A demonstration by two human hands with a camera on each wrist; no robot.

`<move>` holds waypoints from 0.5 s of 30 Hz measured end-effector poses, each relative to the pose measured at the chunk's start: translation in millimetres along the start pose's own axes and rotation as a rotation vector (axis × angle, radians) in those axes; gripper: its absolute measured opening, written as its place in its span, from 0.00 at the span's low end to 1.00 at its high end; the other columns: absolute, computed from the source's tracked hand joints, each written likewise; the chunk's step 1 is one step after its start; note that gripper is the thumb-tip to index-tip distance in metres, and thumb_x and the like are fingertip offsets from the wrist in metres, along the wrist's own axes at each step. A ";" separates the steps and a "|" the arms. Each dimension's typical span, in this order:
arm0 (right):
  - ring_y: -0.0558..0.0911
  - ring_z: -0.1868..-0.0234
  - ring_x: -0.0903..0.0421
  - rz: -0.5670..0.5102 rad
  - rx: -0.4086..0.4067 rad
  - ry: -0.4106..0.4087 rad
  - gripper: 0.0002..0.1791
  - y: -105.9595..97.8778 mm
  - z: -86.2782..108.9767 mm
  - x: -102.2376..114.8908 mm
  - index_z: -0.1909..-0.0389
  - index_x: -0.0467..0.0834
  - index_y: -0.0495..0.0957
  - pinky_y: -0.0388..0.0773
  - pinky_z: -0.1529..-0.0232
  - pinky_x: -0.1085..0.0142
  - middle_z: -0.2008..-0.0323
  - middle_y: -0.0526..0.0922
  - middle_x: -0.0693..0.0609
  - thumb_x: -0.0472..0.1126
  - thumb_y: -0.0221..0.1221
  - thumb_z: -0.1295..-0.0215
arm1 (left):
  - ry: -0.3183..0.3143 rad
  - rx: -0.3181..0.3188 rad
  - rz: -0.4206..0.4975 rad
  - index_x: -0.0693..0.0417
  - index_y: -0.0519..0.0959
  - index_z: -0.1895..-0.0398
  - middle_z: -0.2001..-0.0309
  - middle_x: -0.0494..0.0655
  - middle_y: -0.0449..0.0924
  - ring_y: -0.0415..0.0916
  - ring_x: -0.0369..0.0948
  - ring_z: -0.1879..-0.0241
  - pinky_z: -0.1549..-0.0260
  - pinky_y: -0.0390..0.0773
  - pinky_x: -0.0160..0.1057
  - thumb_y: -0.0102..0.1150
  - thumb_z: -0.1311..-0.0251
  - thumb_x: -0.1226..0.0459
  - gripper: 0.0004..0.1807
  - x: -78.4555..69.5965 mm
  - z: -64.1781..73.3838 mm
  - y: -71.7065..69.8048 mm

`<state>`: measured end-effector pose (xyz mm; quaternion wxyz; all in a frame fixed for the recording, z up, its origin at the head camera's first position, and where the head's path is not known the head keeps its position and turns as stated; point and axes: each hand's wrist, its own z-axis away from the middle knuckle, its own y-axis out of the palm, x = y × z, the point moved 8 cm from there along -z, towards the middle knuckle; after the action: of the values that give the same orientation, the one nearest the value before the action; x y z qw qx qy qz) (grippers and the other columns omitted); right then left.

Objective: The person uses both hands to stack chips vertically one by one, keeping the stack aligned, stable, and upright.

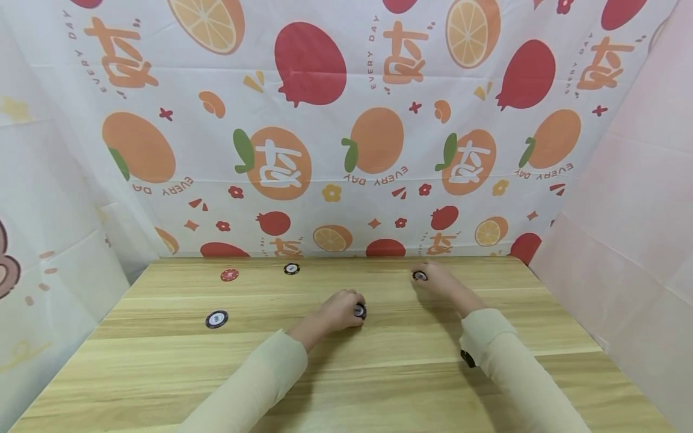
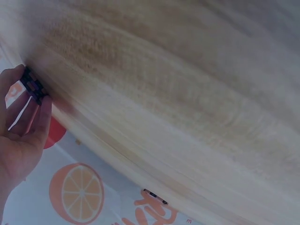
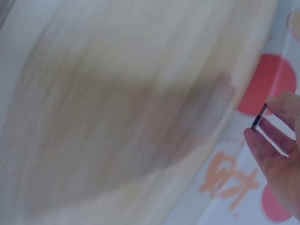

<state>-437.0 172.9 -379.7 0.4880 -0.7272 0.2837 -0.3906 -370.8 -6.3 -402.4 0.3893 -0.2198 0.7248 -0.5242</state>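
Observation:
Near the middle of the table, my left hand (image 1: 338, 311) grips a short stack of black poker chips (image 1: 360, 311) by the edges. The left wrist view shows the layered, patterned rims of this stack (image 2: 34, 86) between thumb and fingers. Toward the back right, my right hand (image 1: 437, 280) pinches a black-and-white poker chip (image 1: 419, 275). Its thin edge (image 3: 258, 116) shows between thumb and fingertips in the right wrist view, apart from the tabletop there.
Lying flat on the wooden table (image 1: 162, 373) at the left are a red chip (image 1: 230, 275) and two black chips, one at the back (image 1: 292, 269), one nearer (image 1: 216, 319). A fruit-print curtain (image 1: 335, 204) borders the back edge. Something small and black (image 1: 467, 359) shows beside the right sleeve.

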 end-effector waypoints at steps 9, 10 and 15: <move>0.76 0.58 0.47 0.041 0.027 -0.129 0.16 10.3 -9.7 49.6 0.53 0.34 0.77 0.73 0.59 0.55 0.58 0.76 0.40 0.33 0.60 0.44 | 0.033 -0.016 0.006 0.63 0.78 0.61 0.65 0.52 0.76 0.73 0.47 0.63 0.63 0.73 0.41 0.67 0.52 0.66 0.15 0.5 0.4 0.7; 0.76 0.58 0.48 0.043 0.028 -0.141 0.16 11.0 -9.7 54.4 0.53 0.35 0.78 0.73 0.58 0.56 0.58 0.76 0.41 0.33 0.60 0.44 | 0.045 -0.020 0.009 0.63 0.78 0.61 0.65 0.52 0.76 0.73 0.47 0.63 0.63 0.74 0.41 0.67 0.52 0.66 0.15 0.9 0.2 0.9; 0.76 0.60 0.51 0.053 0.044 -0.185 0.15 14.8 -9.5 73.2 0.54 0.38 0.78 0.73 0.58 0.58 0.59 0.76 0.45 0.34 0.60 0.43 | 0.094 -0.039 0.037 0.66 0.77 0.60 0.64 0.54 0.76 0.73 0.47 0.64 0.65 0.74 0.39 0.67 0.53 0.64 0.18 3.4 0.9 0.6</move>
<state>-406.4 104.8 -370.1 0.5383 -0.7415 0.2477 -0.3148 -372.1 -9.1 -404.2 0.3603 -0.1891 0.7562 -0.5124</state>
